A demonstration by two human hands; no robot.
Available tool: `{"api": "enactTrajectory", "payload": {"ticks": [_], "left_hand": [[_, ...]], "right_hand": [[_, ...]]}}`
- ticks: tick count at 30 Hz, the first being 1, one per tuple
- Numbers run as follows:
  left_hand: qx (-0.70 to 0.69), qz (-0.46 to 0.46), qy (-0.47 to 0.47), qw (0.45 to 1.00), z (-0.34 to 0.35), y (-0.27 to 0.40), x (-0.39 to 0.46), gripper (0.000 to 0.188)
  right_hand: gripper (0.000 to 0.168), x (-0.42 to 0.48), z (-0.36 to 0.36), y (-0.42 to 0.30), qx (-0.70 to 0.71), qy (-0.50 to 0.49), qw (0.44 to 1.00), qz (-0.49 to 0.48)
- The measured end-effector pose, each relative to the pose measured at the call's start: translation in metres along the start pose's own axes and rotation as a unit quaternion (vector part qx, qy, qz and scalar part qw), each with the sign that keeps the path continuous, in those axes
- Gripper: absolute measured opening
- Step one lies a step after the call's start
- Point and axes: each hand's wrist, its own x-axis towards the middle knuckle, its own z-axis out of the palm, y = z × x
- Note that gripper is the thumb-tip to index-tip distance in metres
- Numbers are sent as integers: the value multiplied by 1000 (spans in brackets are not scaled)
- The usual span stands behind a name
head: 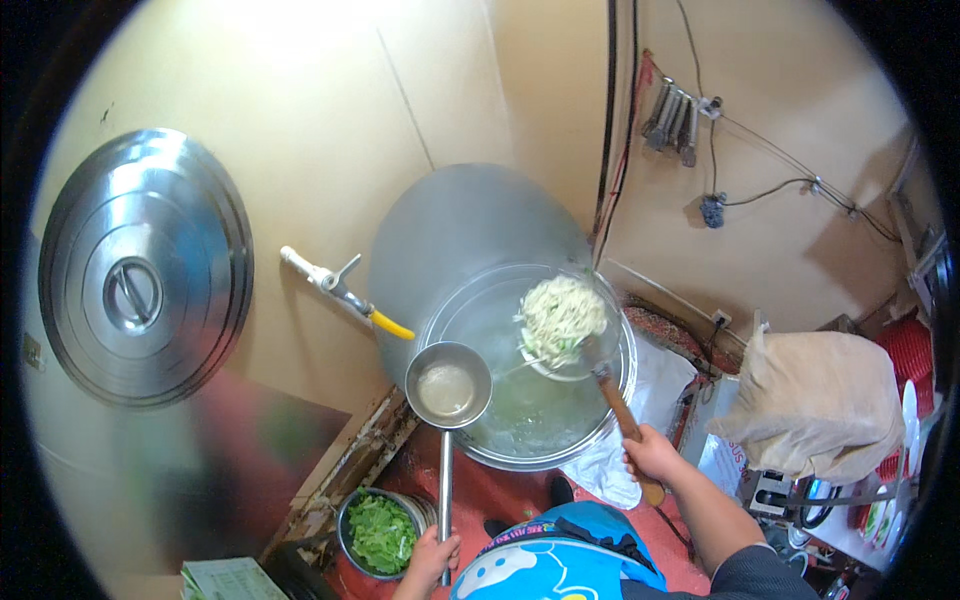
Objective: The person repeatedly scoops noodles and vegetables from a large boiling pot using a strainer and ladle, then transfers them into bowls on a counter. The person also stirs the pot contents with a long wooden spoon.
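Note:
My left hand [431,559] grips the metal handle of a ladle [448,384], whose bowl holds some cloudy liquid and sits over the left rim of a large round metal pot [531,463]. The wooden handle of a strainer [619,409] is in my right hand [651,454]. Noodles with bits of green [562,319] lie heaped at the strainer's far end, above the pot's greenish water [525,412]. A pale curved rim shows under the noodles; whether it is a bowl's I cannot tell. Steam blurs the pot's far side.
A tap with a yellow hose [391,325] juts from the wall left of the pot. A large metal lid [146,270] leans or hangs further left. Leafy greens [379,532] fill a metal container near my left hand. A cloth-covered stack [821,405] stands at right, near plates [881,521].

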Motion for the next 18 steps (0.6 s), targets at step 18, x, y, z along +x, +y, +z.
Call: {"api": "enactTrajectory", "payload": {"ticks": [18], "left_hand": [[-9,-34,4,999,8,-6,7,18]], "right_hand": [[27,31,-2,43,-226,93,967,-70]]}}
